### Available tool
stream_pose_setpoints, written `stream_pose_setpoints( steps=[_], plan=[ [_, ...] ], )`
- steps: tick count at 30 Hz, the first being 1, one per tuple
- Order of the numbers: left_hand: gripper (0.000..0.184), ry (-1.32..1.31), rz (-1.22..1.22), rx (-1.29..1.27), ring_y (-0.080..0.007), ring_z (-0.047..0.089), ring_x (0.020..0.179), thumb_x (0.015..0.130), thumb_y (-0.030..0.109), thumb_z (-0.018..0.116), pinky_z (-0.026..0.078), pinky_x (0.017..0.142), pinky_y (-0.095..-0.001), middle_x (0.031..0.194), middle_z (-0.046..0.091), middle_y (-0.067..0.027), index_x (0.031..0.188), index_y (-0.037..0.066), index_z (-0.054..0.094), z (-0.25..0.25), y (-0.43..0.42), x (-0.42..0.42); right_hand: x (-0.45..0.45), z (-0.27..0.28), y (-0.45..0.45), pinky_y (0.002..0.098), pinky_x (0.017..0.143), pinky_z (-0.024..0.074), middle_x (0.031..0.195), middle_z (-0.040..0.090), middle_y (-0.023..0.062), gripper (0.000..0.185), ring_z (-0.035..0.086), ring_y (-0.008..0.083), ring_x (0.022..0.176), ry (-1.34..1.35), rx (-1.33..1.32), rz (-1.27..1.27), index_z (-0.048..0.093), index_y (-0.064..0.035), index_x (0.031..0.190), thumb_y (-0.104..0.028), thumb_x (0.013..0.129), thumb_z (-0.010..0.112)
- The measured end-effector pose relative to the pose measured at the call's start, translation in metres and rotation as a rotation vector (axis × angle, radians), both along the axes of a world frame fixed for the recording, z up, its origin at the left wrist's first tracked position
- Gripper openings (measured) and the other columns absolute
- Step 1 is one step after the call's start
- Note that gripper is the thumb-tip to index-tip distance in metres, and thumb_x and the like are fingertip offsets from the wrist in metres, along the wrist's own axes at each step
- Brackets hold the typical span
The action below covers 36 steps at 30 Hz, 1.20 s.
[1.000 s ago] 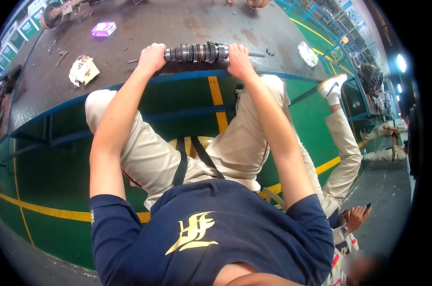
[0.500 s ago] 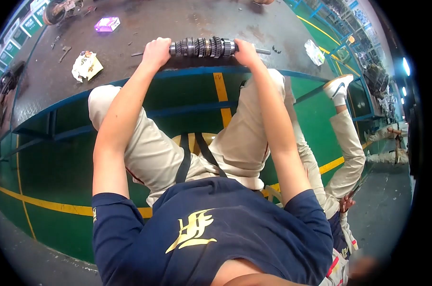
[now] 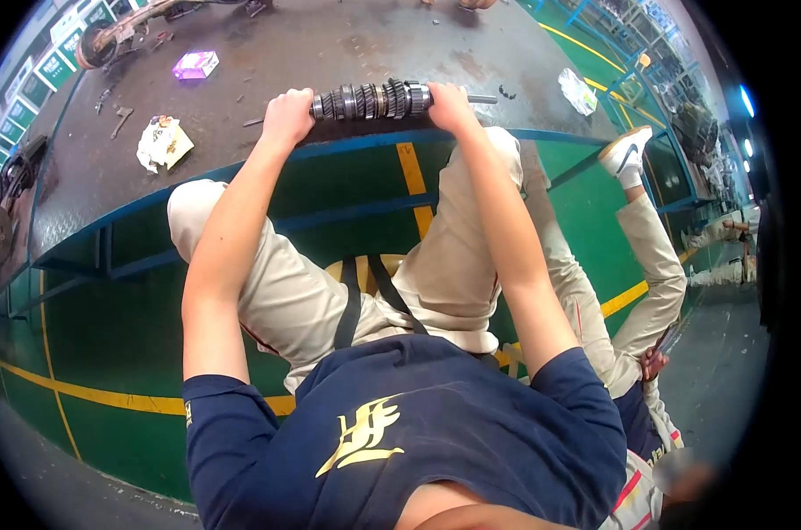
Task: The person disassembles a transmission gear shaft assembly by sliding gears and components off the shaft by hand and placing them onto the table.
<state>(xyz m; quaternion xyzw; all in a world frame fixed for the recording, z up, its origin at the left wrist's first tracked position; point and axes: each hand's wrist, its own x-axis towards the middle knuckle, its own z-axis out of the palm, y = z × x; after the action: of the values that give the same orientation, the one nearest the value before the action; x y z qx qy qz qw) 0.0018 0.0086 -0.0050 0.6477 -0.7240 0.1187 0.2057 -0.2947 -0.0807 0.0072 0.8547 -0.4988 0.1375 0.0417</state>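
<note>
Head | gear shaft (image 3: 370, 101) along 6 o'clock edge of desk (image 3: 330, 44) | left hand (image 3: 289, 117): fingers wrapped round its 9 o'clock side | right hand (image 3: 451, 106): fingers gripping its 3 o'clock side | box (image 3: 195, 64) between 9 and 10 o'clock

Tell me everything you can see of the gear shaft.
The gear shaft looks like dark, shiny metal: a row of toothed gears, several with slanted teeth, plus a brassy-looking band near the middle. It lies crosswise, level with the bench's near edge, its left end slightly closer to the person. The left hand and right hand grip it either side of the gears; a slim end pokes out past each. Whether it touches the bench is unclear.
</note>
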Motion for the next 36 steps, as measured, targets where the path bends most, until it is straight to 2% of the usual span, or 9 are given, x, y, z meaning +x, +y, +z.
stream_pose_setpoints(
  steps=[12, 18, 21, 33, 36],
  plan=[
    [0.011, 0.029, 0.002, 0.034, -0.0400, 0.065, 0.083, 0.074, 0.005, 0.058, 0.054, 0.074, -0.0470, 0.084, 0.065, -0.0227, 0.083, 0.000, 0.062, -0.003, -0.001, 0.002, 0.001, -0.004, -0.003, 0.0466, 0.088, 0.0392, 0.093, 0.068, 0.0111, 0.023, 0.060, 0.0325, 0.100, -0.017, -0.026, 0.039, 0.067, -0.0083, 0.090, -0.002, 0.072, 0.054],
    [0.012, 0.061, 0.008, 0.091, -0.0399, 0.065, 0.086, 0.074, 0.005, 0.058, 0.053, 0.076, -0.0474, 0.087, 0.066, -0.0224, 0.084, 0.001, 0.063, -0.001, -0.002, 0.001, 0.000, -0.009, -0.001, 0.0466, 0.089, 0.0386, 0.094, 0.067, 0.0105, 0.021, 0.060, 0.0324, 0.100, -0.070, -0.122, 0.092, 0.066, -0.0069, 0.088, -0.002, 0.070, 0.055],
    [0.015, 0.092, 0.018, 0.125, -0.0427, 0.063, 0.089, 0.074, 0.006, 0.057, 0.051, 0.079, -0.0489, 0.091, 0.065, -0.0240, 0.087, 0.001, 0.061, 0.000, -0.001, 0.000, -0.001, -0.012, -0.002, 0.0466, 0.089, 0.0383, 0.093, 0.067, 0.0106, 0.020, 0.060, 0.0322, 0.099, -0.105, -0.133, 0.106, 0.065, -0.0062, 0.087, -0.002, 0.069, 0.055],
    [0.015, 0.075, 0.025, 0.186, -0.0397, 0.065, 0.091, 0.075, 0.006, 0.058, 0.053, 0.080, -0.0466, 0.093, 0.066, -0.0233, 0.088, -0.001, 0.064, 0.007, 0.000, 0.000, 0.000, -0.012, 0.000, 0.0461, 0.088, 0.0373, 0.093, 0.067, 0.0108, 0.022, 0.059, 0.0320, 0.100, -0.129, -0.162, 0.114, 0.065, -0.0055, 0.086, -0.002, 0.067, 0.055],
    [0.018, 0.091, 0.019, 0.241, -0.0419, 0.062, 0.094, 0.076, 0.008, 0.057, 0.050, 0.083, -0.0490, 0.096, 0.065, -0.0236, 0.092, 0.001, 0.063, 0.009, -0.001, 0.001, -0.002, -0.013, 0.001, 0.0454, 0.089, 0.0366, 0.094, 0.067, 0.0105, 0.023, 0.059, 0.0315, 0.100, -0.152, -0.152, 0.131, 0.065, -0.0057, 0.087, -0.002, 0.067, 0.055]
  ],
)
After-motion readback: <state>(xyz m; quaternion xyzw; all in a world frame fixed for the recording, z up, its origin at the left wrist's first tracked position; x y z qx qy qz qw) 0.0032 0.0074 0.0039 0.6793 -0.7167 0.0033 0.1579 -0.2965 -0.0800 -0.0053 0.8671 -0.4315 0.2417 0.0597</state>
